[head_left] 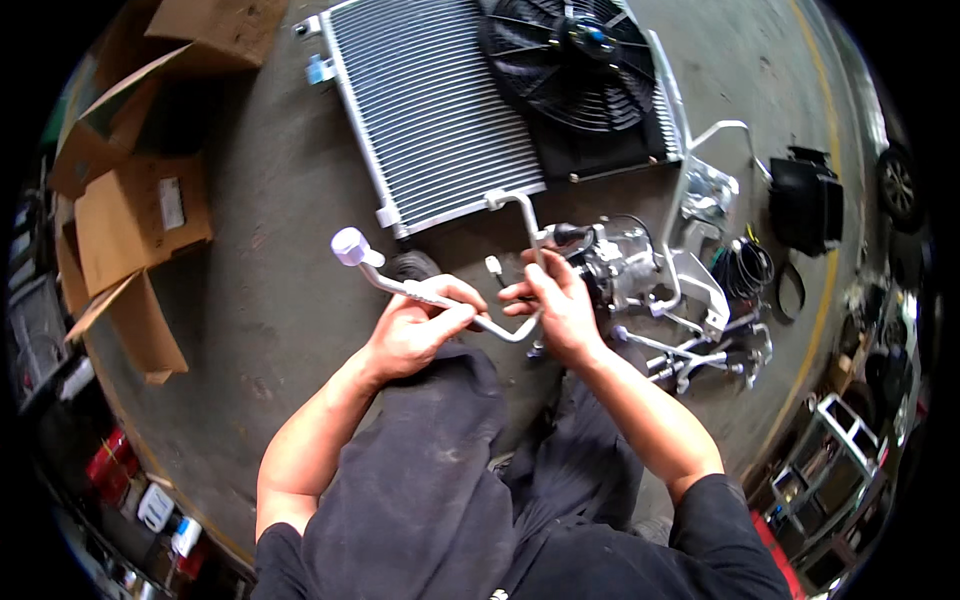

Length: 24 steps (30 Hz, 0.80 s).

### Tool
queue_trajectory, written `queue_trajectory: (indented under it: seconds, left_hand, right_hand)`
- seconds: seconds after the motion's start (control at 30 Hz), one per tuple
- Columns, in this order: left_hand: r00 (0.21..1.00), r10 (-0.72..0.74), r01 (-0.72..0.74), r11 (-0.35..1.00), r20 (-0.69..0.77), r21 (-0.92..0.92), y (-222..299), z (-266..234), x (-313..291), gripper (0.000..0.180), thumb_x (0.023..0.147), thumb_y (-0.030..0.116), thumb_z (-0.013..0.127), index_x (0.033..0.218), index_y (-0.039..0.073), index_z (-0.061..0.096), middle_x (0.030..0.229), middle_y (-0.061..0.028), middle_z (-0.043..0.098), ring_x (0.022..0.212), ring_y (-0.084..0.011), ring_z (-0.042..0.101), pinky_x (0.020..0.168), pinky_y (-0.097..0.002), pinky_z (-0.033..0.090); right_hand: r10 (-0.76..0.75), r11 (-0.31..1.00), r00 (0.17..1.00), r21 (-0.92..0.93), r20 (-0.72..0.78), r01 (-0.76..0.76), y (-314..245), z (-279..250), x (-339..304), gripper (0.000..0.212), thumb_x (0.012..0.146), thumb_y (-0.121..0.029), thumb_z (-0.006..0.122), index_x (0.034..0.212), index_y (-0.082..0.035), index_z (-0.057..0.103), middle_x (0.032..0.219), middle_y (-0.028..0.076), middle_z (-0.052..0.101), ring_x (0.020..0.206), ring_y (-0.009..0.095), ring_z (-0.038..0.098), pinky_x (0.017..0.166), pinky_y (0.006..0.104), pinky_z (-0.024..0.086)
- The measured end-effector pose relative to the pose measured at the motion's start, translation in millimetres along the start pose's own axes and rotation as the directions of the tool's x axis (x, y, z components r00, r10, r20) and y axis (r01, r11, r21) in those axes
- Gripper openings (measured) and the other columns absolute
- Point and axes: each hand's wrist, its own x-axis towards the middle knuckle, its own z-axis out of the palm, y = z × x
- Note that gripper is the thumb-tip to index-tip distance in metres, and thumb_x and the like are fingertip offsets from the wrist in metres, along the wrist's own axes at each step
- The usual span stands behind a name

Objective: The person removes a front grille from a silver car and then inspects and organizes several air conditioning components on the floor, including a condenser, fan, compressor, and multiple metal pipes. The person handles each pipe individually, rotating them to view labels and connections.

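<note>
A bent silver metal pipe (515, 333) is held up in front of my knees. A pale purple cap (349, 246) covers its left end, and its right part bends upward to a fitting (495, 199). My left hand (412, 325) grips the left stretch between thumb and fingers. Around the upright stretch on the right, my right hand (562, 305) is closed. Just beyond my right hand, a silver compressor-like unit (622, 262) lies on the floor. Past the pipe lies a finned condenser (430, 105) with a black fan (572, 60) on it.
Opened cardboard boxes (140, 225) stand at the left. On the floor to the right are capped metal pipes (700, 360), a coil of dark cable (742, 268), a black belt (790, 292) and a black housing (806, 204). A metal frame (825, 470) stands at the lower right.
</note>
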Motion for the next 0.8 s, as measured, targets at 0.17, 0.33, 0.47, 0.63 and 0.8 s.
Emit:
queue_trajectory:
  seconds: [0.17, 0.33, 0.47, 0.63, 0.8]
  left_hand:
    - [0.989, 0.038, -0.046, 0.998, 0.146, 0.05, -18, -7, 0, 0.014, 0.091, 0.009, 0.062, 0.097, -0.003, 0.064, 0.093, -0.0123, 0.067, 0.087, -0.0207, 0.064, 0.083, -0.0332, 0.05]
    - [0.987, -0.14, 0.147, 0.985, 0.079, -0.095, -8, 11, -3, 0.019, 0.092, 0.013, 0.061, 0.101, -0.004, 0.057, 0.094, -0.0173, 0.065, 0.086, -0.0261, 0.067, 0.081, -0.0397, 0.056]
    - [0.991, -0.13, 0.131, 0.99, 0.02, -0.047, -1, 30, 16, 0.017, 0.098, 0.014, 0.058, 0.104, -0.002, 0.058, 0.092, -0.0143, 0.065, 0.08, -0.0257, 0.069, 0.074, -0.0413, 0.061]
    - [0.962, -0.198, 0.2, 0.98, 0.187, 0.008, -7, 34, 26, 0.017, 0.098, 0.015, 0.058, 0.103, -0.001, 0.059, 0.092, -0.0143, 0.066, 0.082, -0.0255, 0.07, 0.076, -0.0406, 0.06]
    - [0.967, -0.187, 0.194, 0.981, 0.175, -0.022, -18, 6, 24, 0.016, 0.098, 0.014, 0.057, 0.102, -0.001, 0.058, 0.092, -0.0147, 0.066, 0.084, -0.026, 0.07, 0.077, -0.0425, 0.061]
  right_hand:
    - [-0.036, 0.994, 0.996, 0.096, -0.085, 0.044, 22, -2, -44, 0.024, 0.099, -0.013, 0.056, 0.119, -0.002, 0.051, 0.092, 0.004, 0.057, 0.073, 0.012, 0.062, 0.065, 0.0282, 0.052]
    - [-0.246, 0.95, 0.959, 0.161, -0.14, 0.267, 17, -31, -113, 0.025, 0.099, -0.009, 0.055, 0.121, -0.004, 0.045, 0.085, -0.001, 0.051, 0.074, 0.008, 0.055, 0.069, 0.0257, 0.049]
    - [-0.326, 0.938, 0.921, -0.194, -0.212, 0.287, 41, -60, -144, 0.035, 0.093, -0.014, 0.064, 0.121, -0.005, 0.045, 0.082, 0.001, 0.05, 0.069, 0.011, 0.052, 0.068, 0.0301, 0.047]
    - [-0.337, 0.896, 0.911, -0.378, -0.236, 0.234, 47, -70, -161, 0.042, 0.09, -0.02, 0.066, 0.124, -0.004, 0.049, 0.086, 0.007, 0.056, 0.069, 0.02, 0.055, 0.073, 0.0337, 0.05]
    - [-0.441, 0.784, 0.865, -0.572, -0.238, 0.242, 20, -132, -179, 0.027, 0.092, -0.018, 0.066, 0.112, -0.001, 0.062, 0.091, 0.011, 0.066, 0.08, 0.018, 0.067, 0.074, 0.0313, 0.055]
